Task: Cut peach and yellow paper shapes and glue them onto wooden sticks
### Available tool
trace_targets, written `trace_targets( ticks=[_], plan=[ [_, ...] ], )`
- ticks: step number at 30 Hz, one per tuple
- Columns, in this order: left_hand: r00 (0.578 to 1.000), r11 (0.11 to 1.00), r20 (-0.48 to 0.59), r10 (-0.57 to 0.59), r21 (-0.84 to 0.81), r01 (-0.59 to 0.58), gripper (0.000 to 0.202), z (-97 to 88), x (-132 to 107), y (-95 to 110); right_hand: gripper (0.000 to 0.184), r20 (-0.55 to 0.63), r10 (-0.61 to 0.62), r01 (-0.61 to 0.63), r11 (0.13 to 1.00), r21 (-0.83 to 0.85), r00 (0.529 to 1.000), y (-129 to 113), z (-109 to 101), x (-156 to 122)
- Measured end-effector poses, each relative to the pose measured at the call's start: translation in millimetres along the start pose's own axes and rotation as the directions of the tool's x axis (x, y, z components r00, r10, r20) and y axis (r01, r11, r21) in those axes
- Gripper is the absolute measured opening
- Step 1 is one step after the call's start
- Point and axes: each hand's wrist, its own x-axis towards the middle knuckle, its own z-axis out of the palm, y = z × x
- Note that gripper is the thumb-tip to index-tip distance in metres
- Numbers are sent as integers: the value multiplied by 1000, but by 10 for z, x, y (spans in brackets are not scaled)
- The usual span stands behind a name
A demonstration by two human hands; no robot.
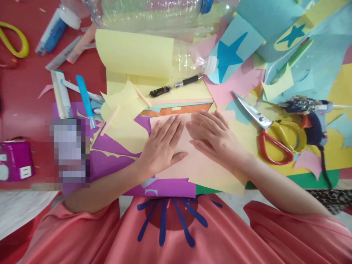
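Note:
Both palms face down on a pale peach sheet of paper [176, 161] in front of me. My left hand [165, 145] lies flat on its left half, fingers stretched away from me and the thumb out to the side. On the right half rests my right hand [213, 134], its fingers extended and slightly spread. Neither hand grips anything. Under and around the sheet lie yellow and purple paper [170, 187] pieces. Just beyond the fingertips, a black pen [176, 86] lies on yellow paper, beside a plastic bottle wrapped in yellow paper [134, 53].
Scissors [264, 124] with red and yellow handles and a glue gun [316, 123] lie to the right. Blue paper with a star [229, 55] is at the upper right. A large clear bottle [148, 14] lies at the back. Left are a blue pen [84, 97] and glue tube [56, 31].

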Motion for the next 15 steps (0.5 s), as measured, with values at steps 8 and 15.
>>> trace_targets(
  ticks=[8, 15],
  plan=[
    [999, 997, 39, -19, -76, 22, 74, 9, 9, -11, 44, 41, -11, 13, 999, -42, 999, 11, 9, -10],
    [999, 996, 44, -13, -87, 17, 75, -1, 21, -26, 48, 70, -6, 12, 997, -80, 998, 15, 22, -32]
  ],
)
